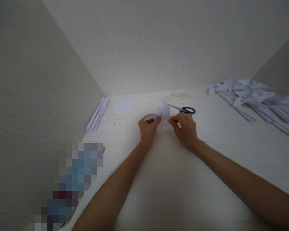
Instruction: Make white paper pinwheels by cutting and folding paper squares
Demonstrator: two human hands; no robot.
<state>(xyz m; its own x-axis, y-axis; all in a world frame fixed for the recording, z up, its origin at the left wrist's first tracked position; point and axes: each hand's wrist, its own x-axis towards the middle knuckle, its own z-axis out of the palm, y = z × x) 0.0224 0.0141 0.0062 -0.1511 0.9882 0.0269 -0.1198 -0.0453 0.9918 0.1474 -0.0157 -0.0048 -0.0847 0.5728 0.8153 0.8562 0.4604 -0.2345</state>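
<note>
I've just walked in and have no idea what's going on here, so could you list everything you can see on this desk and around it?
folded paper piece: one, white, mid-table, pinched between both hands
scissors: one pair, black handles, lying just behind the right hand
square paper sheet: one, white, flat on the table, back left
paper strips: a small stack, white, along the left wall
small sticks: a few, tan, left of the hands; too small to tell more
finished paper pinwheels: a pile, count unclear, white, far right of the table
table: one, pale wood grain
walls: pale, closing in behind and on both sides
blurred patch: lower left, unreadable
left hand: holds the paper's left side
right hand: holds its right side
</note>
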